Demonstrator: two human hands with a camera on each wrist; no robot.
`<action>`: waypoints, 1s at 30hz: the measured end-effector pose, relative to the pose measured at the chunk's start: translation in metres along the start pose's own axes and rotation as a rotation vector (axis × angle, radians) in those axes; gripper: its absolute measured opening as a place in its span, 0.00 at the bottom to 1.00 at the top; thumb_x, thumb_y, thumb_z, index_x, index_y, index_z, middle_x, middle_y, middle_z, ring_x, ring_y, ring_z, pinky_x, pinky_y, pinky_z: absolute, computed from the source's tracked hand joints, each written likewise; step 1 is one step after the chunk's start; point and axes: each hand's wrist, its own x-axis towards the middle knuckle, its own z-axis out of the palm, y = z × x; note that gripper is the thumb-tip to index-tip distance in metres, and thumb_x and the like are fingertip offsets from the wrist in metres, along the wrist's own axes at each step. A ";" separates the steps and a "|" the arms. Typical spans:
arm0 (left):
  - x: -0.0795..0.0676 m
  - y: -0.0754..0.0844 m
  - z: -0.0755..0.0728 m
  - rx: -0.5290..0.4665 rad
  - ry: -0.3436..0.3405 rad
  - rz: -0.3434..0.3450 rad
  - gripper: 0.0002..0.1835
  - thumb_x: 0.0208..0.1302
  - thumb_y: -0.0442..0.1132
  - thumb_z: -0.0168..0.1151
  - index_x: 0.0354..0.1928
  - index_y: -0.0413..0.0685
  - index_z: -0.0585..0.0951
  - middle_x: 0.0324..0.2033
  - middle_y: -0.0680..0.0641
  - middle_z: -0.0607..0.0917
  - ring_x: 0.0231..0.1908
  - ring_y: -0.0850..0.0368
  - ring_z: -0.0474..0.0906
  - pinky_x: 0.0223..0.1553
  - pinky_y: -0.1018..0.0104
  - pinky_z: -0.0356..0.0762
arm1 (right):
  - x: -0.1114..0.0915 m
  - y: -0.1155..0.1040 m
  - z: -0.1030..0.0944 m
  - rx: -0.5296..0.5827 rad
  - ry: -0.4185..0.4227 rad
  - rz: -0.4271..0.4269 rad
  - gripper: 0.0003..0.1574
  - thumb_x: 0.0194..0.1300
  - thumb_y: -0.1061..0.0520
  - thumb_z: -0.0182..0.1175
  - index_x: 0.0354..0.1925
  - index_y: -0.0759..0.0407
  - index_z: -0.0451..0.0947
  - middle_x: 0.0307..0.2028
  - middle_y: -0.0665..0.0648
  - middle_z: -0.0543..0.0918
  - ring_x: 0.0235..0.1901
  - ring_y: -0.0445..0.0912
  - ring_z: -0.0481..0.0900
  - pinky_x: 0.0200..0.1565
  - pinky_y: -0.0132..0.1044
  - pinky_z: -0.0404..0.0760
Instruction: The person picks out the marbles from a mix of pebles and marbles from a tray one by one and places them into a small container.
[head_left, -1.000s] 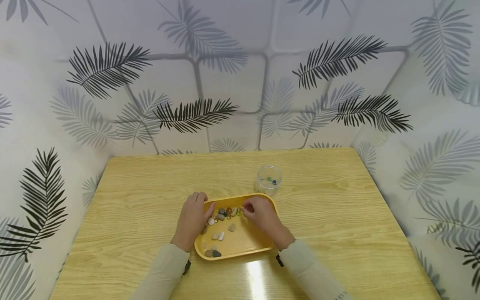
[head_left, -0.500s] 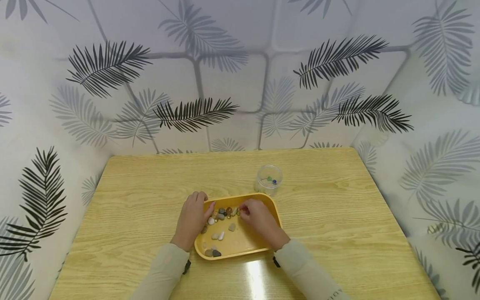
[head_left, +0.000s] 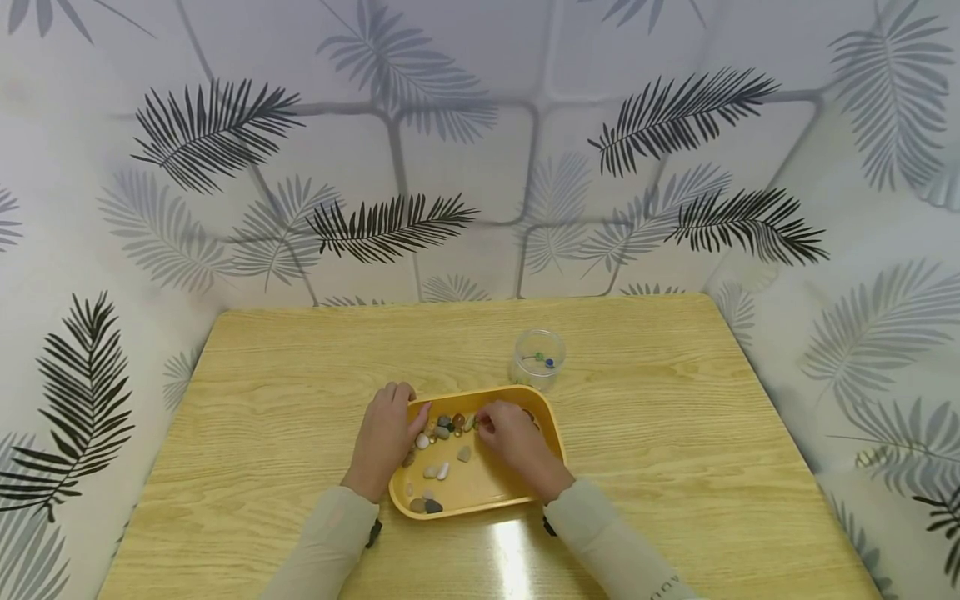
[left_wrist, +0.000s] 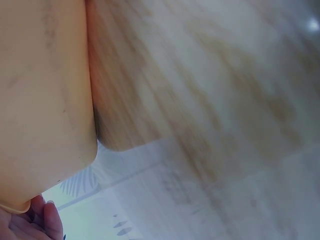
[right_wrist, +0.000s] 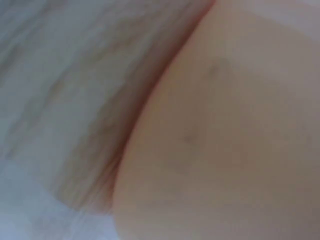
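My left hand (head_left: 382, 433) grips the left end of a yellow tray (head_left: 498, 498), thumb over the rim inside and other fingers outside. In the left wrist view, curled fingers (left_wrist: 35, 222) show at the tray's rim. My right hand (head_left: 516, 437) reaches into the tray, fingertips bent together beside a yellow-green glass bead (head_left: 476, 425). The fingers partly cover it, so whether they pinch it is unclear. Several stones line the tray's far side, among them a grey pebble (head_left: 442, 433) and a reddish-brown stone (head_left: 458, 420). The right wrist view shows only the tray's blurred outer wall (right_wrist: 210, 140).
Just behind the tray stands a clear round container (head_left: 538, 357) with a few green and blue beads inside. Further pebbles lie apart in the tray, including a white stone (head_left: 442, 472) and a dark stone (head_left: 432, 506). A patterned wall hanging (head_left: 480, 167) borders the wooden table (head_left: 300, 358).
My right hand has moved slightly left inside the tray, over the yellow-green bead, uncovering a brownish thing at the tray's right end. My left hand stays on the rim.
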 end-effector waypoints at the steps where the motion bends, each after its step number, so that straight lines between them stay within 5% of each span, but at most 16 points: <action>1: 0.000 0.000 0.000 0.002 0.002 0.002 0.15 0.63 0.49 0.59 0.38 0.43 0.73 0.28 0.49 0.71 0.26 0.56 0.65 0.27 0.66 0.66 | 0.000 0.000 0.001 -0.006 0.001 -0.005 0.04 0.57 0.63 0.62 0.34 0.60 0.82 0.30 0.52 0.80 0.29 0.40 0.74 0.32 0.31 0.75; 30: 0.000 0.001 -0.002 -0.011 -0.005 -0.010 0.15 0.64 0.48 0.58 0.38 0.43 0.73 0.28 0.49 0.70 0.25 0.57 0.64 0.27 0.66 0.66 | 0.001 0.003 0.008 -0.032 -0.006 -0.010 0.04 0.60 0.62 0.60 0.34 0.58 0.82 0.31 0.51 0.81 0.33 0.42 0.77 0.37 0.34 0.76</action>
